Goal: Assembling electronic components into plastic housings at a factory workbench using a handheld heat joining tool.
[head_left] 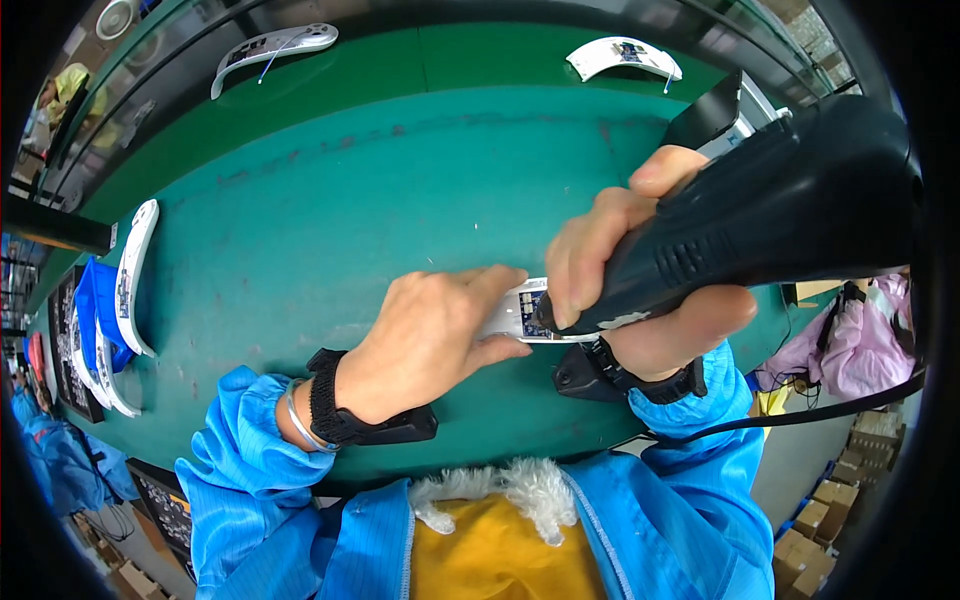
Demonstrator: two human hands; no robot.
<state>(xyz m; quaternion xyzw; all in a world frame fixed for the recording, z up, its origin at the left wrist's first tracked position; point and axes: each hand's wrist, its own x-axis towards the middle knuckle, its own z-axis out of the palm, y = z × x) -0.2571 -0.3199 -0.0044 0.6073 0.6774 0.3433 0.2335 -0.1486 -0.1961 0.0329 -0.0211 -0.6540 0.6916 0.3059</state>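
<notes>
My left hand pinches a white plastic housing between thumb and fingers, keeping it flat on the green work surface. A dark blue circuit board lies inside that housing. My right hand is wrapped round a large black electric screwdriver, slanting down from the upper right. Its nose is right at the board; the bit itself and any screw are hidden behind my fingers and the tool body. The housing's right part is also covered by my right hand.
Curved white housings with boards lie along the far ledge, one at left and one at right. Another white housing rests at the left edge beside a blue bin. A dark box stands at the back right.
</notes>
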